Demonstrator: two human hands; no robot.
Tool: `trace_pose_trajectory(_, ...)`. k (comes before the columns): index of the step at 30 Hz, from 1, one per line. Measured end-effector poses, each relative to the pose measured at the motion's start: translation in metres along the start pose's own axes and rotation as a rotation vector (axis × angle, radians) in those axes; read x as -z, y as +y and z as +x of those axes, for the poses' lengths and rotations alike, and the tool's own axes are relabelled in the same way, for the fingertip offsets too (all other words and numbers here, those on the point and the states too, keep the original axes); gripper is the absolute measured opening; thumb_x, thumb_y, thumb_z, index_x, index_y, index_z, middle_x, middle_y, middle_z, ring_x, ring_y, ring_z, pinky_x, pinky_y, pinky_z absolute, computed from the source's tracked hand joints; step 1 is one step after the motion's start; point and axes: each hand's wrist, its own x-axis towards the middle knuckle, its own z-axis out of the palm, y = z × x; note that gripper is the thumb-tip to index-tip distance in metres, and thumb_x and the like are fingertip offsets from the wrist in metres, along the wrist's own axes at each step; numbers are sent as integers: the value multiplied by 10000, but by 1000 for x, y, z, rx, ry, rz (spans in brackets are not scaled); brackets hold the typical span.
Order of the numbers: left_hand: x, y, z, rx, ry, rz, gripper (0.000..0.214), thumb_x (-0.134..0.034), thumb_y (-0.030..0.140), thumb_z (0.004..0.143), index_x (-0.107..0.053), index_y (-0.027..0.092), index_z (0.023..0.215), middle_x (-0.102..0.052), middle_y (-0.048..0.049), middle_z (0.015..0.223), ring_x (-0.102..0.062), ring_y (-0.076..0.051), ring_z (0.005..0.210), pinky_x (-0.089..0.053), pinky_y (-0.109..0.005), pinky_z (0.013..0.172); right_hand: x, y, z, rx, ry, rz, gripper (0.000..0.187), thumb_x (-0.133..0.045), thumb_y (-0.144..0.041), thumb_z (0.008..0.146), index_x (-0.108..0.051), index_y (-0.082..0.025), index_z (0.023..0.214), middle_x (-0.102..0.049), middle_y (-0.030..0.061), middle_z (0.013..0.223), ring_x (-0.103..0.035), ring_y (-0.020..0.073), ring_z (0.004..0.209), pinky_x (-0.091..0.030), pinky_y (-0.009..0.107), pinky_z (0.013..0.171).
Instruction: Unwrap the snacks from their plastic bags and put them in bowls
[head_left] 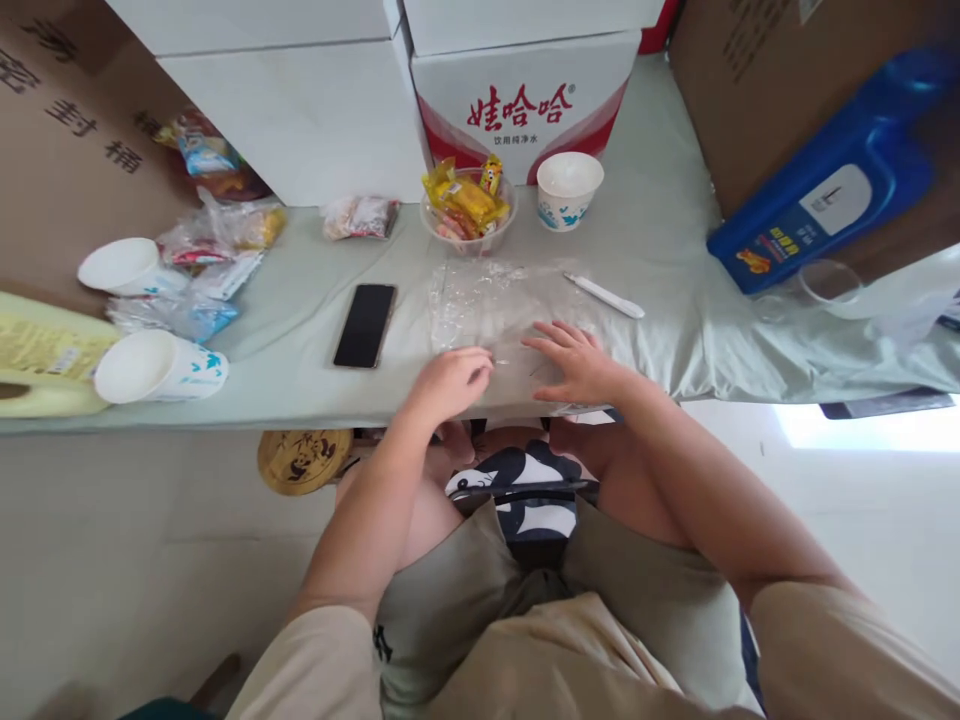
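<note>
Plastic bag (495, 305), clear and flat, lies on the counter (292, 385) before us, right of a phone (364, 325). Our right hand (581, 365) rests spread-fingered on it. Our left hand (450, 382) curls at its near edge, and we cannot tell if it pinches the film.

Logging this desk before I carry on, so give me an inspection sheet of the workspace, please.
Surface: table under pale green cloth, wrinkled.
Work things: clear plastic bag lying flat at the middle.
Clutter: phone, white stick, snack bowl, paper cups, snack packets, blue jug.
Hands: left hand curled at the bag's near edge, grip unclear; right hand open, flat on it.
Cables: nothing seen.
Surroundings: boxes stacked behind.
</note>
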Motion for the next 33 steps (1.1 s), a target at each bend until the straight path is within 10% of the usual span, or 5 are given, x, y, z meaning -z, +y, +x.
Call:
trace_pose_trajectory(6, 19, -22, 16, 204, 401, -492, 251, -491, 386, 926, -645, 192, 886, -741, -63, 862, -705, -181, 848, -558, -306, 774, 3, 8, -7, 99, 220, 152, 284, -650, -300, 866, -737, -252, 1131, -556, 101, 1502, -461, 370, 1415, -335, 587, 1150)
trace_pose_trajectory(12, 18, -25, 16, 129, 174, -260, 490, -777, 267, 694, -638, 227, 1163, -759, -58, 1080, -681, -222, 1044, -499, -383, 995, 16, 27, -8, -151, 599, 672, 269, -541, -416, 925, -669, -192, 845, -730, 63, 798, -625, 182, 712, -483, 320, 677)
trace_pose_trajectory(17, 19, -30, 25, 182, 376, -542, 151, -724, 321, 735, -667, 194, 793, -708, -26, 741, -658, -172, 750, -531, -327, 809, 15, 36, -8, -229, 805, 919, 230, -536, -418, 926, -614, -218, 842, -645, -4, 677, -609, 151, 678, -499, 323, 745)
trace_pose_trajectory(26, 22, -23, 29, 223, 450, -794, 208, -742, 371, 778, -629, 197, 801, -653, 10, 670, -529, -83, 469, -415, -214, 467, 11, 35, -4, -70, 772, 790, 328, -603, -539, 895, -665, -220, 844, -733, 52, 939, -679, 224, 956, -506, 438, 962)
trace_pose_trajectory(33, 21, -36, 24, 299, 301, -728, 362, -733, 266, 788, -598, 221, 1121, -675, 7, 741, -630, -110, 599, -486, -225, 579, 7, 34, 2, -321, 721, 1011, 206, -600, -412, 855, -627, -209, 835, -645, -3, 753, -613, 108, 587, -541, 281, 618)
